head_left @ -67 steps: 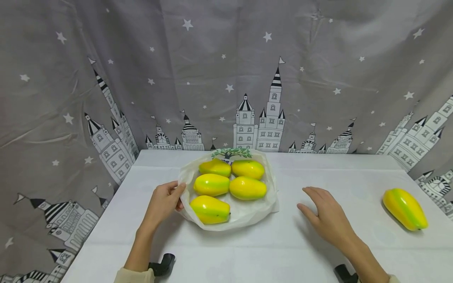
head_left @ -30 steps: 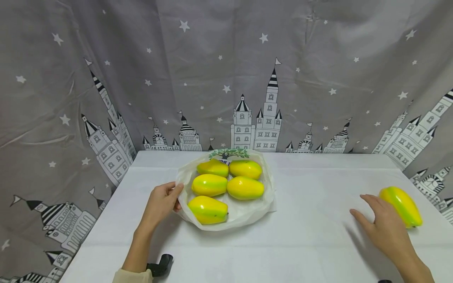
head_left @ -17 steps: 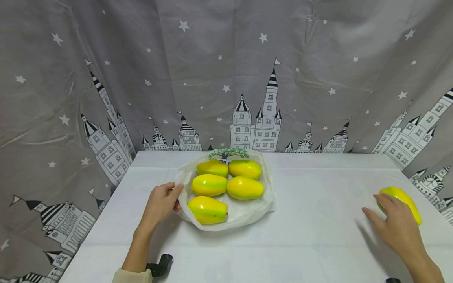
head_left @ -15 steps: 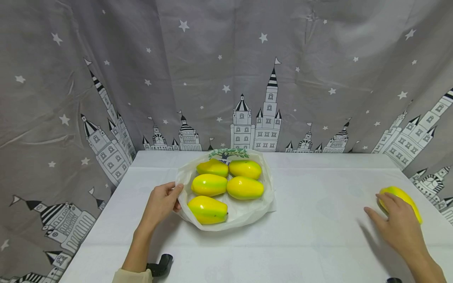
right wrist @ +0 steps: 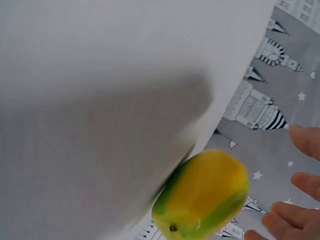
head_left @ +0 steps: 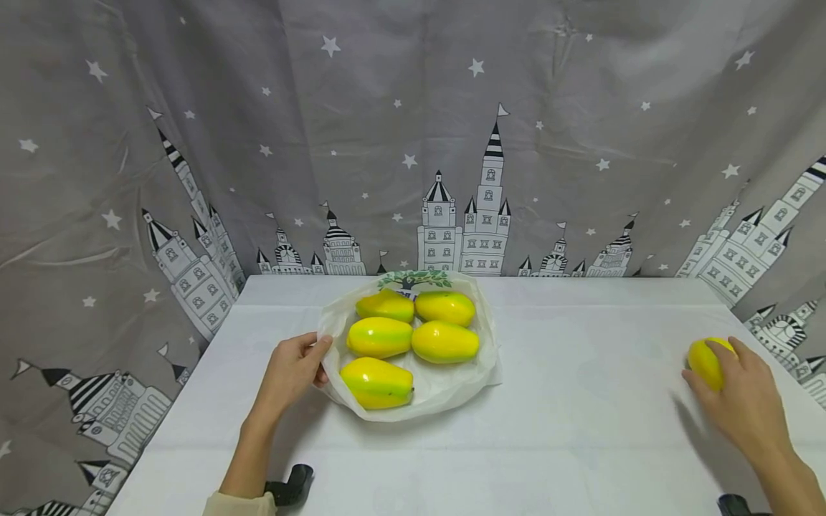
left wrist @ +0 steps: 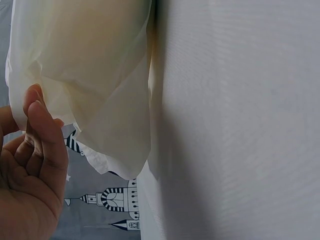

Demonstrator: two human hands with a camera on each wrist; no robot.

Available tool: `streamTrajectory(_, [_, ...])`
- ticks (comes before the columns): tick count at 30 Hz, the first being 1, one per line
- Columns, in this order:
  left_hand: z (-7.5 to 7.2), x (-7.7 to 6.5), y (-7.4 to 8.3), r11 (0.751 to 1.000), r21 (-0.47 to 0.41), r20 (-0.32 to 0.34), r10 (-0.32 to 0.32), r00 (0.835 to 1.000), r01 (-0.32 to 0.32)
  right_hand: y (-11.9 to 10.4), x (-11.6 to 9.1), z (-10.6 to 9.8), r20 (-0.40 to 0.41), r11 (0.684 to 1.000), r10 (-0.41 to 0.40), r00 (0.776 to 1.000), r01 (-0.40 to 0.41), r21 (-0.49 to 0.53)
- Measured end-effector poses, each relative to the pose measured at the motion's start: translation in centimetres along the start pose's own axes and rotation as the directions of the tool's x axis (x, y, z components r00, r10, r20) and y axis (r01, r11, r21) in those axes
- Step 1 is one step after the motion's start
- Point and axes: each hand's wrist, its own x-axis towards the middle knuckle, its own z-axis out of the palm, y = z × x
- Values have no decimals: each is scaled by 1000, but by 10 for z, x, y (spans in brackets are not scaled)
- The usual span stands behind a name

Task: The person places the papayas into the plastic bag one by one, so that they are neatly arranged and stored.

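My left hand pinches the left rim of a white plastic bag with a printed tree, holding its mouth wide. In the left wrist view, thumb and fingers grip the thin bag edge. Inside the bag lie several glossy yellow-green papayas. At the far right, my right hand reaches over a single papaya, partly hiding it. The right wrist view has this papaya on the cloth, dark stem end showing, with spread fingers beside it and a gap between.
A white cloth covers the table. Behind and to the sides hangs a grey curtain printed with castles and stars. Black wrist mounts sit by both forearms.
My right hand has moved right from beside the bag to the lone papaya, its fingers now over the fruit. My left hand has kept its grip on the bag rim.
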Motion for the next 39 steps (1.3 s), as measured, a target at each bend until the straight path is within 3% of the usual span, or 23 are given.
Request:
streamTrajectory(4, [-1,-1,0,1000,-11,3,-3,1000,3,5,3,0,94,995,81,992,-75,-68])
streamTrajectory(9, [-1,-1,1,1000,-15,4,-8,1000,8,10,4,1,210,974,209,955,-184,-136])
streamTrajectory(14, [0,-1,2,1000,-9,3,-10,1000,10,15,2,2,272,963,256,928,-219,-158])
streamTrajectory(19, [-1,-2,2,1000,-12,6,-11,1000,11,17,2,3,271,969,232,934,-198,-148])
streamTrajectory(30, [-1,-2,2,1000,-16,10,-10,1000,10,18,8,5,245,956,290,925,-269,-115])
streamTrajectory(39, [-1,-2,2,1000,-19,12,-15,1000,15,20,9,10,233,962,261,937,-232,-146])
